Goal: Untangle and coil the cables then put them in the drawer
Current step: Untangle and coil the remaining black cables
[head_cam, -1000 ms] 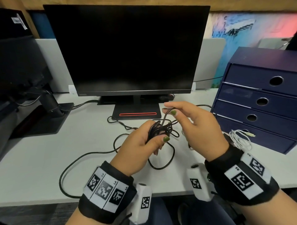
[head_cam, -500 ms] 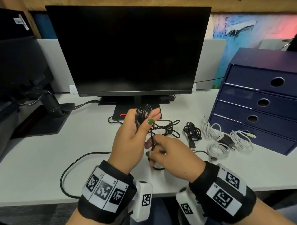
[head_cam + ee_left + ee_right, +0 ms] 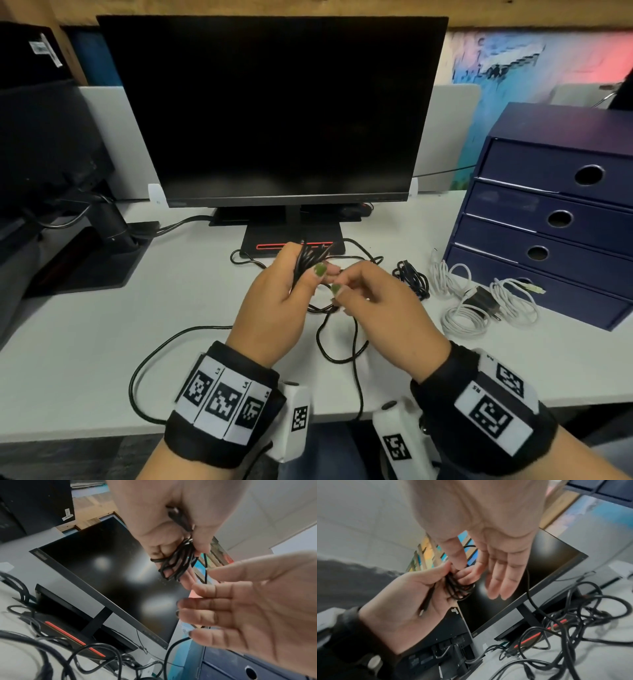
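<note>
My left hand (image 3: 310, 274) holds a small coil of thin black cable (image 3: 306, 257) upright above the desk, thumb pressed on the loops. In the left wrist view the coil (image 3: 176, 563) sits across the fingers. My right hand (image 3: 340, 282) is right beside it, thumb and forefinger pinching the free strand; the other fingers (image 3: 501, 582) are straight. The cable's loose tail (image 3: 342, 346) hangs in loops to the desk and over its front edge. The navy drawer unit (image 3: 548, 219) stands at the right, all drawers closed.
A monitor (image 3: 274, 109) stands behind the hands, its base (image 3: 291, 240) just beyond them. A coiled black cable (image 3: 412, 279) and several white cables with a charger (image 3: 479, 308) lie before the drawers. Another black cable (image 3: 144, 370) curves across the near-left desk.
My right hand dropped from high on the right to below the coil, then rose to meet my left thumb, drawing the strand along. The left hand kept the coil raised.
</note>
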### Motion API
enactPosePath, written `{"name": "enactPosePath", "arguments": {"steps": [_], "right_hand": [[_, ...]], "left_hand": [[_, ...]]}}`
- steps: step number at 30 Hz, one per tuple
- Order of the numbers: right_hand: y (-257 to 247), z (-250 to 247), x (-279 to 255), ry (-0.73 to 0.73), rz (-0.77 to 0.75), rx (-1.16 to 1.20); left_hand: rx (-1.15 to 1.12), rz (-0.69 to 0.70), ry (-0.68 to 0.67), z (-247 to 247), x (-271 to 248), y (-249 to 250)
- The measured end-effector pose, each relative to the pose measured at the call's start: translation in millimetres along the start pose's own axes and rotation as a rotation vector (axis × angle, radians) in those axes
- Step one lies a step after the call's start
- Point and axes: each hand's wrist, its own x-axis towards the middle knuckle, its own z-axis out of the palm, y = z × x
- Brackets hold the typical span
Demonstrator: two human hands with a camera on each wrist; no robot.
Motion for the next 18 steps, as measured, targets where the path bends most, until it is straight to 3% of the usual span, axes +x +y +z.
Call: {"name": "enactPosePath", "arguments": {"steps": [4, 8, 12, 16, 18], "right_hand": [[-7.2, -21.5, 8.4, 0.138, -0.029, 0.226], [1.3, -29.5, 17.0, 0.116, 0.066, 0.404], [6.8, -9.4, 19.9, -0.04, 0.13, 0.406], [16.2, 15.0, 2.2, -0.293, 0.059, 0.07], [17.5, 22.1, -8.2, -0.419, 0.049, -0.047]], "left_hand": [[-0.099, -0.023, 0.022, -4.5, 0.8, 4.9], [-0.365, -0.057, -0.068, 0.0, 1.2, 12.6], [-0.556, -0.031, -0.086, 9.0, -0.7, 18.0], [-0.635, -0.02, -0.04, 11.2, -1.3, 20.5], [-0.57, -0.013, 0.007, 9.2, -0.5, 17.6]]}}
